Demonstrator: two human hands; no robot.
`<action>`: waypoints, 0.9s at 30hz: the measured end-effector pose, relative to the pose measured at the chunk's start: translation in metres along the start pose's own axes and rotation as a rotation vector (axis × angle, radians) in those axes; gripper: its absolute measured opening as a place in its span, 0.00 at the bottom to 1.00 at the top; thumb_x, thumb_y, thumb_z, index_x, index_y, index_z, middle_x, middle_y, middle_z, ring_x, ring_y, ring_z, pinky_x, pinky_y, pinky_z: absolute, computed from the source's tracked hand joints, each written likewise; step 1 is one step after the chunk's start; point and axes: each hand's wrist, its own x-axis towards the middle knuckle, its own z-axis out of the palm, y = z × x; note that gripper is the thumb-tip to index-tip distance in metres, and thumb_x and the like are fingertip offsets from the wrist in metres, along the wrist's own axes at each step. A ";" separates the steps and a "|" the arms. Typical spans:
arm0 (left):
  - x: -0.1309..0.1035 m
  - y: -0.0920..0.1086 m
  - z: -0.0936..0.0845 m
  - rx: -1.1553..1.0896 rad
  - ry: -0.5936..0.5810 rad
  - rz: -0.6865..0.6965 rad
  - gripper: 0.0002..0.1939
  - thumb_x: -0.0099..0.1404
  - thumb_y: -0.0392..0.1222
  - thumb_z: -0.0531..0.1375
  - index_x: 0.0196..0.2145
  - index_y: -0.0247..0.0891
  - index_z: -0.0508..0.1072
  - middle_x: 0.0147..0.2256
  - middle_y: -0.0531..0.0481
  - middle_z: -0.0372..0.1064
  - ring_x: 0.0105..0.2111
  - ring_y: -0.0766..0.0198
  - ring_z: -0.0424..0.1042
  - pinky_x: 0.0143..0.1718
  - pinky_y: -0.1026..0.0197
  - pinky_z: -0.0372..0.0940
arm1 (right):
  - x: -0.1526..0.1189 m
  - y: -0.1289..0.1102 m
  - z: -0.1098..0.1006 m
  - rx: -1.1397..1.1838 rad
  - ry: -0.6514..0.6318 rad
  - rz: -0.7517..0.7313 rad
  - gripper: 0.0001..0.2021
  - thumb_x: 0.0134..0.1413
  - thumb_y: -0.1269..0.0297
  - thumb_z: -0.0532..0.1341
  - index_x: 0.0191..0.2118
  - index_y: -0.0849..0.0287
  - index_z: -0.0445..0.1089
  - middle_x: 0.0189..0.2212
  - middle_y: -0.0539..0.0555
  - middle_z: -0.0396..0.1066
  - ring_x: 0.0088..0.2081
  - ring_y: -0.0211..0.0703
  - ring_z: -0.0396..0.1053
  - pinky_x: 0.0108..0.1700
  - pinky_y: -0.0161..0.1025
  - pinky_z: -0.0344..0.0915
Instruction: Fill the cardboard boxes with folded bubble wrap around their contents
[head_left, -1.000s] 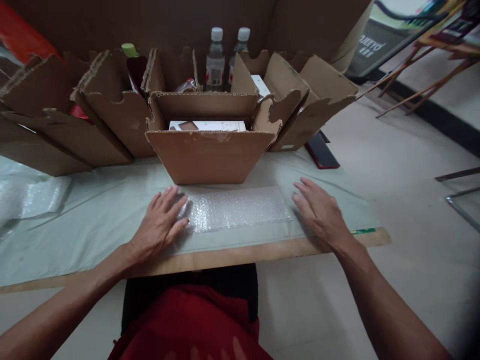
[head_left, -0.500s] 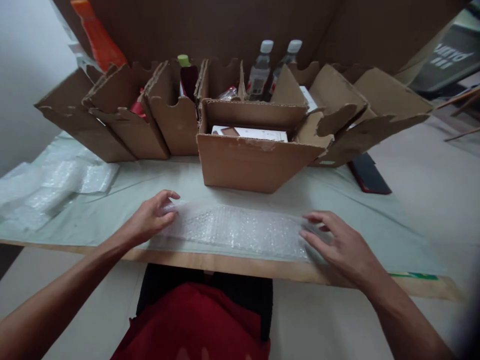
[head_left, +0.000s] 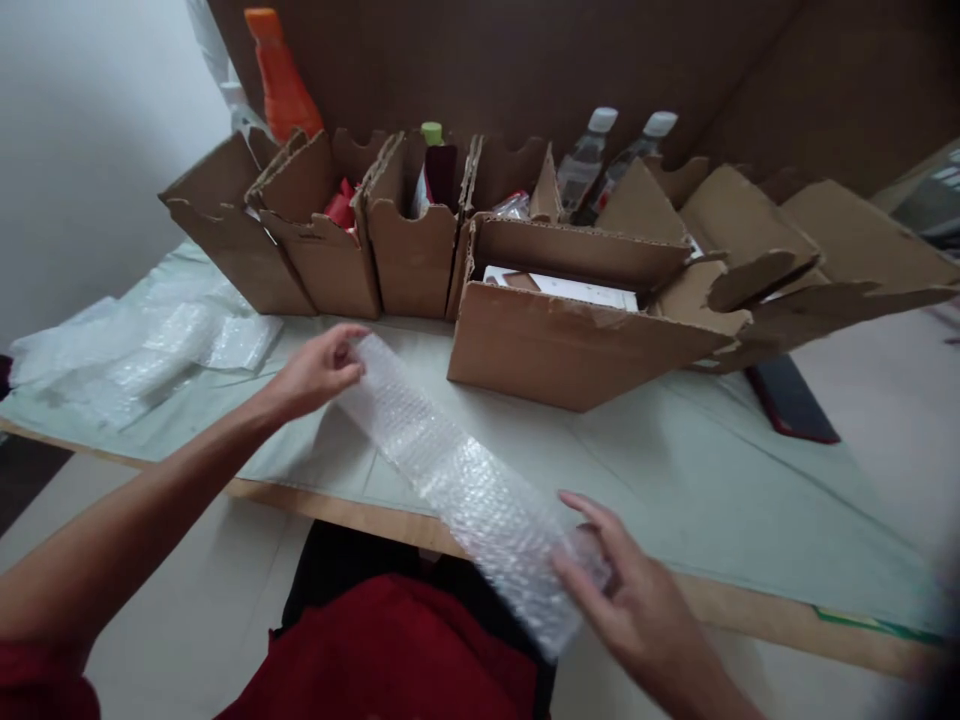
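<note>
A long strip of clear bubble wrap (head_left: pixel 465 470) stretches slantwise between my hands, its lower end hanging over the table's front edge. My left hand (head_left: pixel 319 372) pinches the upper left end, raised a little off the cloth. At the lower right end, my right hand (head_left: pixel 622 590) has its thumb on the near face and its fingers around the far side. That hand is slightly blurred, and its lower fingers are hidden.
Cardboard bins (head_left: pixel 420 260) holding bottles and packets line the table's back. A nearer cardboard bin (head_left: pixel 577 350) holds a white box (head_left: pixel 592 290). More bubble wrap (head_left: pixel 150 345) lies at left. A dark flat object (head_left: pixel 791 400) lies at right on the green cloth (head_left: pixel 720 490).
The bubble wrap strip has gone from lying level on the table to slanting. Its left end rose, while my right hand brought the other end down toward me. The camera view has shifted left.
</note>
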 end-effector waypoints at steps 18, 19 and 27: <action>-0.121 0.003 -0.009 -0.236 -0.622 0.199 0.28 0.67 0.37 0.58 0.65 0.46 0.69 0.62 0.41 0.71 0.62 0.48 0.71 0.61 0.43 0.68 | 0.001 -0.067 0.111 0.942 -0.376 0.157 0.20 0.60 0.51 0.65 0.54 0.53 0.77 0.38 0.54 0.81 0.37 0.45 0.76 0.44 0.44 0.73; -0.136 0.003 -0.009 -0.322 -0.647 0.148 0.33 0.66 0.40 0.61 0.68 0.46 0.64 0.64 0.40 0.69 0.63 0.46 0.70 0.62 0.43 0.68 | 0.008 -0.070 0.110 1.047 -0.365 0.170 0.22 0.61 0.47 0.65 0.54 0.53 0.76 0.34 0.54 0.80 0.34 0.44 0.75 0.41 0.42 0.72; -0.131 0.009 0.053 -0.003 -0.095 -0.136 0.25 0.68 0.41 0.57 0.61 0.36 0.70 0.28 0.55 0.72 0.28 0.65 0.70 0.33 0.61 0.66 | 0.047 -0.085 0.108 1.101 -0.098 0.251 0.39 0.65 0.45 0.62 0.73 0.54 0.48 0.37 0.54 0.78 0.30 0.41 0.74 0.27 0.35 0.67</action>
